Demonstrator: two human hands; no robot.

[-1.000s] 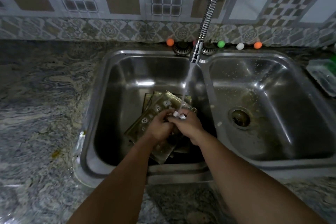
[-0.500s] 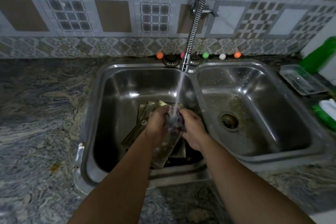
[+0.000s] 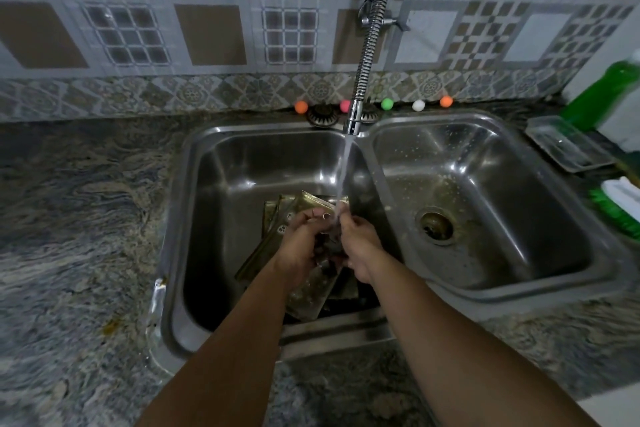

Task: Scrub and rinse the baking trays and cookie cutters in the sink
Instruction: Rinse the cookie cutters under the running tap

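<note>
Several stacked gold-toned baking trays point(image 3: 308, 293) lie tilted on the floor of the left sink basin point(image 3: 180, 218). Above them my left hand point(image 3: 299, 246) and my right hand point(image 3: 358, 246) meet, fingers curled round a small metal cookie cutter point(image 3: 326, 217). Only a bit of the cutter shows between the fingertips; the rest is hidden by my hands. Water point(image 3: 344, 170) runs from the flexible spring faucet point(image 3: 369, 55) straight onto the cutter and my fingers.
The right basin point(image 3: 485, 201) holds only its drain point(image 3: 435, 226) and some specks. A clear plastic tray point(image 3: 568, 149), a green bottle point(image 3: 602, 90) and a green-and-white brush point(image 3: 616, 201) sit at the right. Small coloured balls point(image 3: 387, 103) line the back ledge.
My hands stay together under the stream, shifting slightly around the small piece. The view has tilted up and to the right, bringing in the bottle, plastic tray and brush.
</note>
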